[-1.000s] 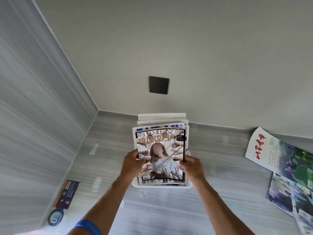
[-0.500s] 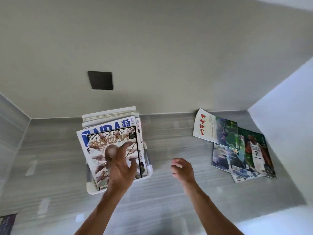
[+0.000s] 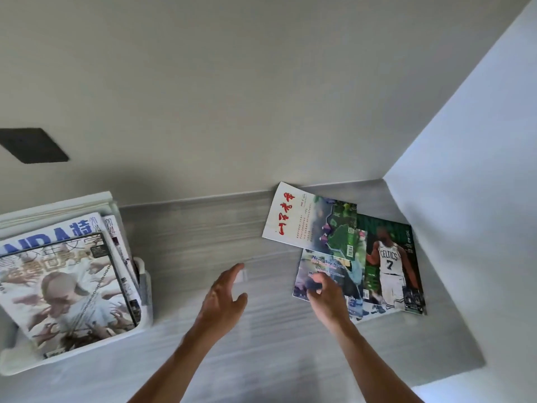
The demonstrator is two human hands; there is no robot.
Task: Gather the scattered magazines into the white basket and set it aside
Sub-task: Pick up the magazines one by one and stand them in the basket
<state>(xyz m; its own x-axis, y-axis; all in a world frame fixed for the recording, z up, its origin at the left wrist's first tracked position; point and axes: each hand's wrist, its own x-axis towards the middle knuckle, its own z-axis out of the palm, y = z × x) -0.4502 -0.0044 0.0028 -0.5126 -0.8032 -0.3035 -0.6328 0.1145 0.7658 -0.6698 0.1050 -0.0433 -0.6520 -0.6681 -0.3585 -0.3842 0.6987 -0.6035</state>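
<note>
The white basket (image 3: 145,289) stands at the left, packed with several magazines; a cover with a figure and many hands (image 3: 64,289) lies on top. At the right, three loose magazines overlap on the grey surface: a white one with red script (image 3: 293,219), a green Celtics cover (image 3: 389,263), and a bluish one (image 3: 348,274) beneath them. My right hand (image 3: 327,295) rests on the bluish magazine's left edge, fingers curled; whether it grips is unclear. My left hand (image 3: 223,301) hovers open over bare surface between basket and pile.
A pale wall runs along the back with a dark socket plate (image 3: 32,145) at the left. A white side wall (image 3: 465,199) closes in the right, right behind the loose magazines. Grey striped surface (image 3: 203,237) lies between basket and pile.
Both hands have let go of the top magazine in the basket and moved right. The right hand has reached the loose pile, and the view has swung right.
</note>
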